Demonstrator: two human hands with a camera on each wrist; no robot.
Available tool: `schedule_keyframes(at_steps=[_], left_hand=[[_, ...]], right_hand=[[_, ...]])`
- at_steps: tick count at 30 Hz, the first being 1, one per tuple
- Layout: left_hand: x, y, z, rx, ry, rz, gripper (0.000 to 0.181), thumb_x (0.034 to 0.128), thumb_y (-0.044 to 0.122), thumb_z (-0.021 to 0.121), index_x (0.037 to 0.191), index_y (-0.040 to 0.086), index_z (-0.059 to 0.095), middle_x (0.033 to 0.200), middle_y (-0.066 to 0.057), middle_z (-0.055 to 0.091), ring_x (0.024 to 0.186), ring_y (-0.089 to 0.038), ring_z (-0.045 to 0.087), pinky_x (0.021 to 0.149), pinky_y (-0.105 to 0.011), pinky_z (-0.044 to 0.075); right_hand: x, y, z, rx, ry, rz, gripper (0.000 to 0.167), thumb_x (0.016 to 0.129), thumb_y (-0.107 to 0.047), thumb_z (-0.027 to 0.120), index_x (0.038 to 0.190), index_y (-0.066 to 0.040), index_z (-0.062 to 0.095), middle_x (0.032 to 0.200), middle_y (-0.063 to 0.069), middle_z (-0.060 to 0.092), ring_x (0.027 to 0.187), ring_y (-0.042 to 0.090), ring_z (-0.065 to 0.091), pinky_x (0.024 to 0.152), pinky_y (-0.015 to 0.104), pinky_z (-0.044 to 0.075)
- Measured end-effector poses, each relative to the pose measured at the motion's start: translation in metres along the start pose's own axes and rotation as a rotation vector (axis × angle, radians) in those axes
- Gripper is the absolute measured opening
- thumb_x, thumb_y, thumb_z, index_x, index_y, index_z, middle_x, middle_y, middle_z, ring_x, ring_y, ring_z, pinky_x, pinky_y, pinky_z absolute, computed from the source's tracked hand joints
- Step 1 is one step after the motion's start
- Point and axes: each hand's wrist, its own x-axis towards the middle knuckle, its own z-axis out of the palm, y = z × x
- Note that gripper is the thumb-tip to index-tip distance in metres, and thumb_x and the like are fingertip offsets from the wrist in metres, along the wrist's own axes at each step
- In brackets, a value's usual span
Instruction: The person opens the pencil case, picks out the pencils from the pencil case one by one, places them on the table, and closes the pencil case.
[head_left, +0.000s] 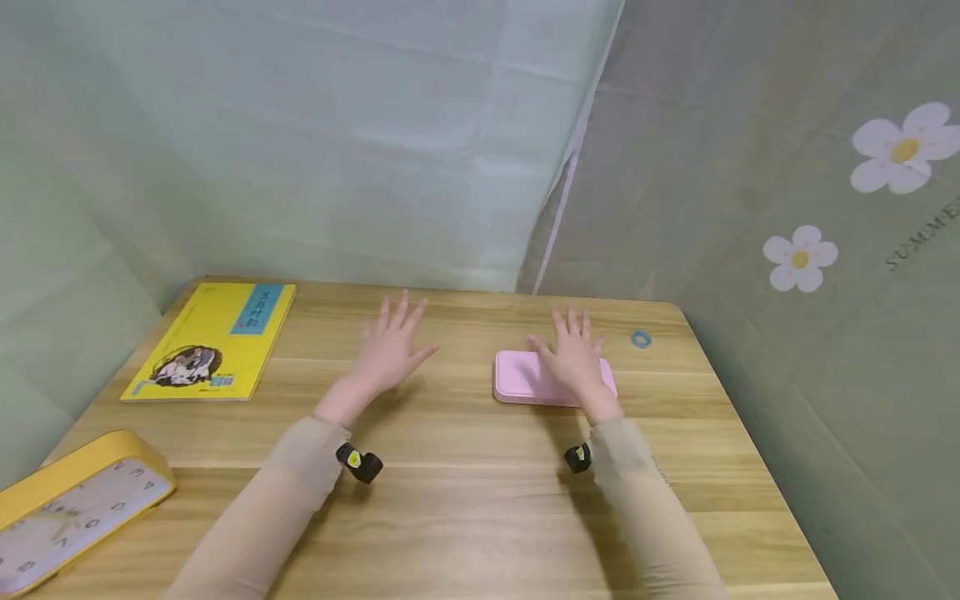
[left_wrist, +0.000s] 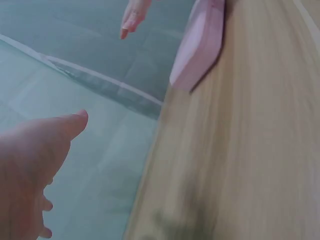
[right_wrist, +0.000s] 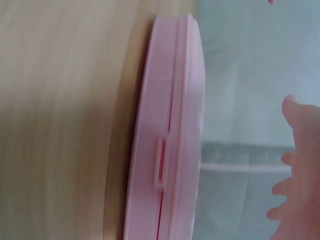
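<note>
A pink case [head_left: 521, 377] with rounded corners lies closed on the wooden table. In the right wrist view, a small latch shows on the side of the pink case [right_wrist: 172, 130]. Above it is my right hand [head_left: 573, 354], fingers spread and nothing held; the right wrist view has this hand [right_wrist: 302, 170] apart from the case. My left hand [head_left: 390, 354] hovers over the table to the left of the case, fingers spread and holding nothing. Its thumb side fills the left edge of the left wrist view, where the hand [left_wrist: 35, 160] touches nothing.
A yellow book [head_left: 217, 333] lies at the back left of the table [head_left: 465, 517]. Nearer on the left is a yellow clock [head_left: 82, 508]. A small blue ring [head_left: 641, 339] sits right of the case. Cloth curtains [head_left: 390, 150] hang behind and beside the table.
</note>
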Motion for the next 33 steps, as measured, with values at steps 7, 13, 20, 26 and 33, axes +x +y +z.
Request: schedule_keyframes(at_steps=[7, 13, 20, 26, 33], left_hand=[[0.016, 0.019, 0.004, -0.114, 0.005, 0.078, 0.082, 0.0959, 0.044, 0.057, 0.156, 0.004, 0.017, 0.162, -0.023, 0.008, 0.148, -0.047, 0.007, 0.116, -0.066, 0.011], [0.023, 0.027, 0.018, -0.302, -0.03, 0.154, 0.072, 0.0939, 0.028, 0.064, 0.15, -0.002, 0.03, 0.153, -0.023, 0.035, 0.14, -0.039, 0.037, 0.117, -0.052, 0.03], [0.026, 0.034, 0.039, -0.487, -0.058, 0.217, 0.063, 0.0908, 0.018, 0.068, 0.143, -0.003, 0.041, 0.144, -0.02, 0.049, 0.128, -0.036, 0.051, 0.108, -0.05, 0.042], [0.025, 0.047, 0.055, -0.622, -0.165, 0.251, 0.075, 0.0873, 0.018, 0.073, 0.147, -0.003, 0.034, 0.149, -0.019, 0.042, 0.135, -0.036, 0.044, 0.111, -0.05, 0.039], [0.025, 0.062, 0.073, -0.523, -0.201, 0.268, 0.097, 0.0779, 0.03, 0.082, 0.151, -0.002, 0.027, 0.156, -0.02, 0.032, 0.143, -0.036, 0.033, 0.12, -0.048, 0.025]], right_hand=[[0.001, 0.037, -0.007, 0.173, 0.048, -0.043, 0.082, 0.097, -0.047, 0.054, 0.156, -0.006, 0.015, 0.162, 0.024, 0.005, 0.148, 0.049, 0.001, 0.109, 0.077, 0.006], [-0.007, 0.074, -0.012, 0.374, 0.043, -0.071, 0.08, 0.097, -0.034, 0.058, 0.154, 0.003, 0.016, 0.16, 0.028, 0.013, 0.148, 0.046, 0.01, 0.119, 0.063, 0.011], [-0.02, 0.111, -0.014, 0.661, -0.029, -0.075, 0.074, 0.094, -0.017, 0.064, 0.151, 0.004, 0.022, 0.156, 0.028, 0.025, 0.144, 0.045, 0.023, 0.117, 0.061, 0.022], [-0.026, 0.134, -0.009, 0.899, -0.157, -0.14, 0.081, 0.086, 0.008, 0.064, 0.149, 0.013, 0.013, 0.156, 0.035, 0.016, 0.144, 0.05, 0.016, 0.118, 0.061, 0.017], [-0.031, 0.155, 0.0, 0.918, -0.34, -0.136, 0.104, 0.079, 0.004, 0.074, 0.153, 0.007, 0.001, 0.161, 0.028, 0.003, 0.149, 0.044, 0.0, 0.12, 0.053, 0.005]])
